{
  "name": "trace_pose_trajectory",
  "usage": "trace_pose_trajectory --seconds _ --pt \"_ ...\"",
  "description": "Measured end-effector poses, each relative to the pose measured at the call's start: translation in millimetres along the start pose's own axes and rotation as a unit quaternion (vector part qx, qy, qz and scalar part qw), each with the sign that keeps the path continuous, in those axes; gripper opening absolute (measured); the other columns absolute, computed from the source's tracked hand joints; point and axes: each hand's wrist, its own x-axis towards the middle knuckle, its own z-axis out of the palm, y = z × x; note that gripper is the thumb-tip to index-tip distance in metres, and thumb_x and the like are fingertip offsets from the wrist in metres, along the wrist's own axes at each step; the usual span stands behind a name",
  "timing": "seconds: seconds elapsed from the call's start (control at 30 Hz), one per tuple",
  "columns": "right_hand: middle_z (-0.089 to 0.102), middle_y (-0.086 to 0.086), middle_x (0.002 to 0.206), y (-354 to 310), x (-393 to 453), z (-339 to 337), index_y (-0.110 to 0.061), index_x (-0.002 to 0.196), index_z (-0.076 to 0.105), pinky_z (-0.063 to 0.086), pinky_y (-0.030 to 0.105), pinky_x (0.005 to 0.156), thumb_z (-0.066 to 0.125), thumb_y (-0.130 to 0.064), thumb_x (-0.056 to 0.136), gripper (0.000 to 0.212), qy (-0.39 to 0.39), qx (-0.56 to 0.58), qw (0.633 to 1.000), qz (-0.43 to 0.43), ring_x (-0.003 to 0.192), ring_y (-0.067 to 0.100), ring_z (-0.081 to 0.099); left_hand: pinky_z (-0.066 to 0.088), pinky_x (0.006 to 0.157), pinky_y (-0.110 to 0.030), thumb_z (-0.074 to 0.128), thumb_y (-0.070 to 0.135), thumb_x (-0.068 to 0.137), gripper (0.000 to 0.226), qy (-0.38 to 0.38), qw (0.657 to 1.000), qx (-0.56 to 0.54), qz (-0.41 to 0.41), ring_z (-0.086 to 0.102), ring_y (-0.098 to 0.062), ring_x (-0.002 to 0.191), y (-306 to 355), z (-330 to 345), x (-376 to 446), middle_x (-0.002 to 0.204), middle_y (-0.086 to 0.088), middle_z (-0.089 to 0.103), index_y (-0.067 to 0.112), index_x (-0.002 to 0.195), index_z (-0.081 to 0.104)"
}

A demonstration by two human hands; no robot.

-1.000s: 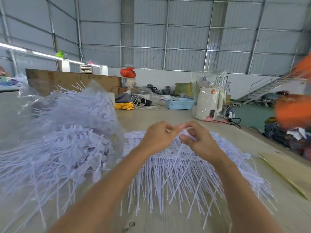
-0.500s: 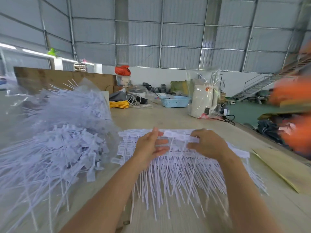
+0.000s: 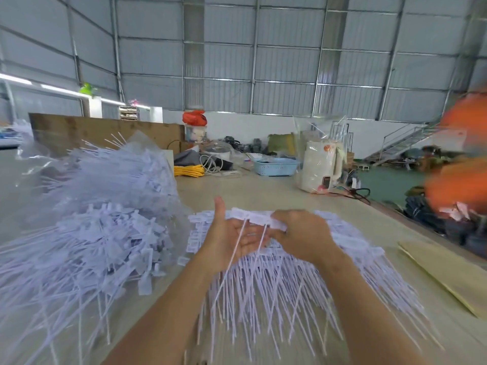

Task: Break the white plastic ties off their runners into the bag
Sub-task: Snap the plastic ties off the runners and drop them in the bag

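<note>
**Ties come off the runner**

The right hand (image 3: 303,234) pinches a strip of white ties (image 3: 257,217) above the surface (image 3: 258,191); the left hand (image 3: 228,239), fingers spread, braces it, seemingly to snap ties toward the bag (image 3: 110,196) at left.

Long beige worktable (image 3: 263,191): clear plastic bag (image 3: 147,154) of white plastic ties left, fanned pile of white ties on runners (image 3: 276,285) centre, blue plastic basket (image 3: 276,166), yellow coiled cord (image 3: 189,170), wrapped white kettle (image 3: 320,167) far end.

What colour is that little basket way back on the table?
The basket is light blue, seen best in the head view.
</note>
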Motion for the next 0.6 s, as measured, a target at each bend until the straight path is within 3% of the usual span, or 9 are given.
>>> trace_pose_trajectory --seconds 0.07,0.13,0.17,0.23,0.37,0.47,0.53,0.6 --pt "0.063 0.003 0.117 4.2 0.1 18.7 -0.023 0.116 0.056 0.044 0.033 0.083 0.053 -0.039 0.091 0.03 -0.04 0.034 0.998 0.029 0.11 0.026 0.056 0.056 0.053 -0.031 0.036 0.066 0.089 0.075 0.046 0.994 0.098 0.036 0.072 -0.028 0.069 -3.0 4.5 -1.2 0.086 -0.023 0.072 -0.003 0.092 0.066" --pt "0.065 0.0 0.107 10.0 1.0 27.7 -0.026 0.102 0.058 0.042 0.03 0.078 0.059 -0.041 0.086 0.021 -0.041 0.1 0.994 0.035 0.105 0.024 0.058 0.054 0.048 -0.024 0.053 0.04 0.094 0.04 0.091 0.972 0.196 0.089 0.067 -0.015 0.053 -9.5 8.0 -2.1 0.07 -0.01 0.073 0.002 0.088 0.064" --pt "0.064 -0.002 0.1 12.5 1.2 30.9 -0.028 0.094 0.055 0.04 0.029 0.074 0.061 -0.042 0.085 0.017 -0.048 0.125 0.991 0.026 0.1 0.023 0.059 0.052 0.046 -0.022 0.056 0.03 0.094 0.027 0.097 0.966 0.213 0.107 0.062 -0.011 0.047 -12.0 8.4 -1.6 0.065 -0.007 0.071 0.004 0.088 0.063" --pt "0.061 -0.003 0.095 13.3 0.7 33.7 -0.027 0.1 0.057 0.037 0.027 0.071 0.06 -0.036 0.088 0.016 -0.076 0.178 0.981 0.0 0.091 0.021 0.058 0.049 0.044 -0.021 0.056 0.019 0.095 0.015 0.092 0.965 0.209 0.131 0.055 -0.009 0.043 -13.7 7.7 -1.5 0.064 -0.007 0.065 0.007 0.087 0.061" --pt "0.064 0.01 0.101 9.0 -0.4 31.6 -0.011 0.104 0.065 0.044 0.034 0.081 0.061 -0.013 0.088 0.016 -0.116 0.303 0.945 -0.039 0.093 0.027 0.059 0.038 0.041 -0.02 0.048 0.006 0.097 0.019 0.072 0.956 0.226 0.173 0.046 -0.011 0.041 -14.7 4.0 1.3 0.06 -0.01 0.053 0.009 0.081 0.057" --pt "0.068 0.012 0.09 6.0 0.8 28.0 -0.009 0.093 0.07 0.049 0.04 0.075 0.063 -0.018 0.084 0.014 -0.12 0.337 0.934 -0.02 0.078 0.026 0.063 0.036 0.041 -0.02 0.047 0.007 0.098 0.02 0.052 0.952 0.24 0.182 0.044 -0.011 0.042 -19.1 0.1 3.2 0.054 -0.006 0.051 0.008 0.081 0.057" --pt "0.068 -0.004 0.068 2.5 0.2 27.7 -0.013 0.078 0.07 0.047 0.028 0.057 0.062 -0.03 0.083 0.02 -0.115 0.381 0.917 0.025 0.059 0.012 0.061 0.036 0.042 -0.021 0.048 0.009 0.098 0.017 0.048 0.948 0.254 0.187 0.045 -0.011 0.043 -19.7 -0.9 4.5 0.052 -0.003 0.052 0.009 0.084 0.059" --pt "0.064 -0.014 0.056 -1.5 -2.5 29.0 -0.025 0.062 0.066 0.042 0.016 0.05 0.058 -0.033 0.09 0.03 -0.091 0.392 0.915 0.028 0.051 0.0 0.058 0.036 0.043 -0.021 0.049 0.013 0.099 0.016 0.052 0.938 0.282 0.194 0.046 -0.012 0.043 -20.8 -0.5 6.0 0.051 -0.002 0.053 0.01 0.087 0.06"
